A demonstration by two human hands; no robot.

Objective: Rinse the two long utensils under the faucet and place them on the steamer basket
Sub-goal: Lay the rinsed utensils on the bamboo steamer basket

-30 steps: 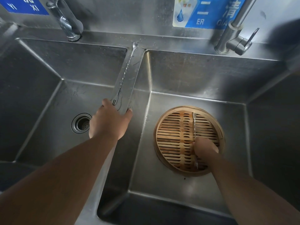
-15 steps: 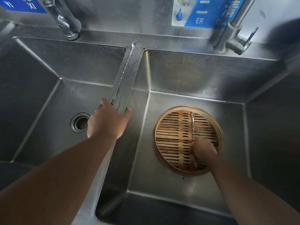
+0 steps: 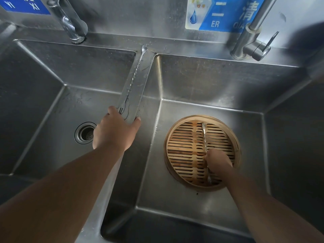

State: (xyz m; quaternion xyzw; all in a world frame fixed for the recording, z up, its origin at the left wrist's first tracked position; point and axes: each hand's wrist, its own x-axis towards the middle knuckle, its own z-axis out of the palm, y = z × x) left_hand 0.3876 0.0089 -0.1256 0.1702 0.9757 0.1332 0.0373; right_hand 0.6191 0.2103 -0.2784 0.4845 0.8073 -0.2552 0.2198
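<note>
Little has shifted since the earlier frames: both arms keep their reach, the view drifting only slightly. Lower right, the right hand (image 3: pixel 218 160) is curled around one long utensil (image 3: pixel 204 137), which lies across the slats of the steamer basket (image 3: pixel 175 134) in the right basin; whether the grip has loosened I cannot tell. Centre frame, the left hand (image 3: pixel 114 130) is spread, fingertips touching the fork end of the second utensil (image 3: pixel 132 79) lying along the wet divider (image 3: pixel 140 92). That one could slide off into either basin if nudged sideways. Upper frame, both faucets (image 3: pixel 70 21) appear dry.
</note>
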